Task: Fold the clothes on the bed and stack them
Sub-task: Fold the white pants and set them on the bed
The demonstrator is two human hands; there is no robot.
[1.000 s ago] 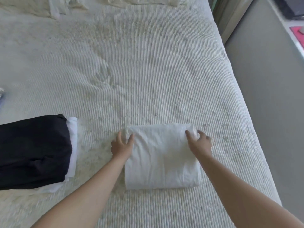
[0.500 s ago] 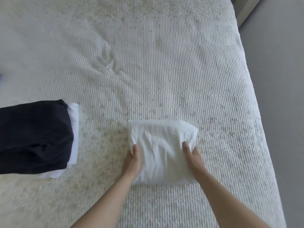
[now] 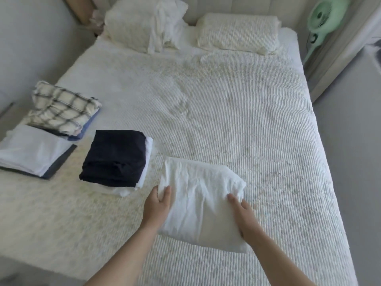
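Note:
A folded white garment (image 3: 201,201) is held just above the bed (image 3: 237,120) near its front edge. My left hand (image 3: 159,205) grips its left side and my right hand (image 3: 244,213) grips its right side, thumbs on top. To the left lies a stack with a folded dark navy garment (image 3: 114,157) on top of white ones. Further left sit a pale folded stack (image 3: 31,149) and a checked folded stack (image 3: 61,109). A crumpled white garment (image 3: 165,19) lies on the left pillow at the head of the bed.
Two pillows, left (image 3: 132,25) and right (image 3: 237,33), rest against the headboard. A green fan (image 3: 323,17) stands at the bed's far right corner. Grey floor (image 3: 354,151) runs along the right side of the bed.
Both hands slid from the garment's far corners to its sides and lifted it off the bed. The view rose, bringing the other stacks and pillows into sight.

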